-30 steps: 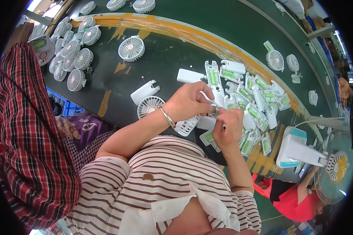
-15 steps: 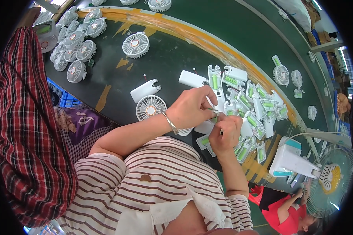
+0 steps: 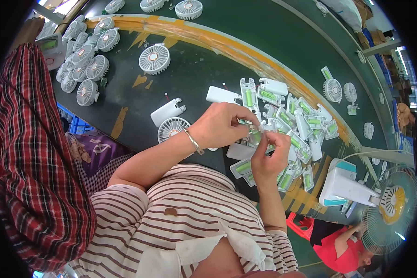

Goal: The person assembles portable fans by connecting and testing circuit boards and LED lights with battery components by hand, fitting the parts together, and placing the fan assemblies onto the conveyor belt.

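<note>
My left hand (image 3: 220, 125), with a bangle at its wrist, pinches a small green circuit board (image 3: 245, 122) above the bench. The fingertips of my right hand (image 3: 271, 155) are pressed together beside it, on a small whitish piece too tiny to name. Just beyond and to the right of my hands lies a pile of white plastic handle shells (image 3: 302, 125), many with green battery cells (image 3: 285, 118) inside. A white fan head (image 3: 173, 129) rests near my left wrist, partly covered by my forearm. Beside it is a closed white handle (image 3: 167, 112) with a short wire and plug.
Several white fan heads (image 3: 97, 68) are heaped at the far left; a single one (image 3: 154, 59) lies nearer the middle. Yellow tape (image 3: 208, 37) edges a green conveyor belt (image 3: 245, 28) carrying more fans. At right stands a desk fan (image 3: 350, 187); a person in red (image 3: 340, 250) sits beyond.
My left hand has tipped slightly, so the green board shows more clearly between its fingers. My right hand has shifted a little to the right. The whole view has moved slightly.
</note>
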